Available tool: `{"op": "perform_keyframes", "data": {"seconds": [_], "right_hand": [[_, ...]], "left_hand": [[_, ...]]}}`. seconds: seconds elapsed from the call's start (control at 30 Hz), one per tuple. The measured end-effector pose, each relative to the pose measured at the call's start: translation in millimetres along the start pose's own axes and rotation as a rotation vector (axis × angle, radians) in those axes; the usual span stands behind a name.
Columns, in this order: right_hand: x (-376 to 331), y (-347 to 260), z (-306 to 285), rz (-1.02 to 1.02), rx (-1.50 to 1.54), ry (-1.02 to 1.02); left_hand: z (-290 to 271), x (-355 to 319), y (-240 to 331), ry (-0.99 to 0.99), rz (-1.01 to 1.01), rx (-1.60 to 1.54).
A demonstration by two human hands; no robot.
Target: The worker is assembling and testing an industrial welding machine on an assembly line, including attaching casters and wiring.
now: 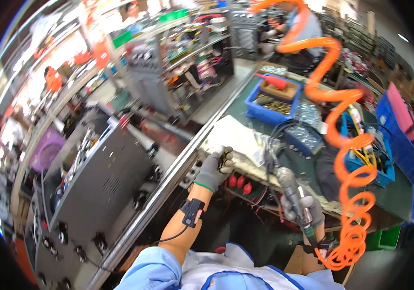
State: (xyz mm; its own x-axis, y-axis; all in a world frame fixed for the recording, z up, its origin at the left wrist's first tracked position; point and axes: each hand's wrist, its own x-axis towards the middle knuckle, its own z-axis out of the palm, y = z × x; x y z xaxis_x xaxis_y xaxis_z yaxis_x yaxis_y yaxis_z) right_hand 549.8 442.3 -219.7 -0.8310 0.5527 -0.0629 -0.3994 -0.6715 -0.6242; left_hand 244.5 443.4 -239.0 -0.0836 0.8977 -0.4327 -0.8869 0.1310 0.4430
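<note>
Both hands gloved. Left hand [215, 168] clenched on a small dark part [225, 159] at the bench [245, 108] near edge. Right hand [304, 211] grips a pneumatic screwdriver [289, 186], right of it, orange coiled hose [349, 159] trailing.

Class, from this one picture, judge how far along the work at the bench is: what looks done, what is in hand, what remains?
Done: cannot tell. In hand: left hand grips a small dark part; right hand holds a pneumatic screwdriver on an orange coiled hose. Left: the tool's tip is not yet at the part.

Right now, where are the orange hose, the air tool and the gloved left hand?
orange hose [344, 140], head view, on a middle coil.
air tool [290, 184], head view, on its grey body.
left hand [215, 168], head view, back of glove.
</note>
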Motion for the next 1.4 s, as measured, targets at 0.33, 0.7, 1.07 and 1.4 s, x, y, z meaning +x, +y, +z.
{"op": "perform_keyframes", "data": {"seconds": [0.33,0.7,1.07,1.4], "right_hand": [[46,74,101,0.436,-0.354,-0.121],[62,123,142,0.323,-1.042,-0.234],[83,147,131,0.499,-0.497,-0.167],[96,145,121,0.497,-0.476,-0.182]], "left_hand": [[-77,-118,48,-0.082,0.169,-0.064],[-112,-170,41,0.434,0.534,0.31],[-215,-204,57,0.526,0.624,0.149],[-205,-191,109,1.057,0.305,1.825]]}}
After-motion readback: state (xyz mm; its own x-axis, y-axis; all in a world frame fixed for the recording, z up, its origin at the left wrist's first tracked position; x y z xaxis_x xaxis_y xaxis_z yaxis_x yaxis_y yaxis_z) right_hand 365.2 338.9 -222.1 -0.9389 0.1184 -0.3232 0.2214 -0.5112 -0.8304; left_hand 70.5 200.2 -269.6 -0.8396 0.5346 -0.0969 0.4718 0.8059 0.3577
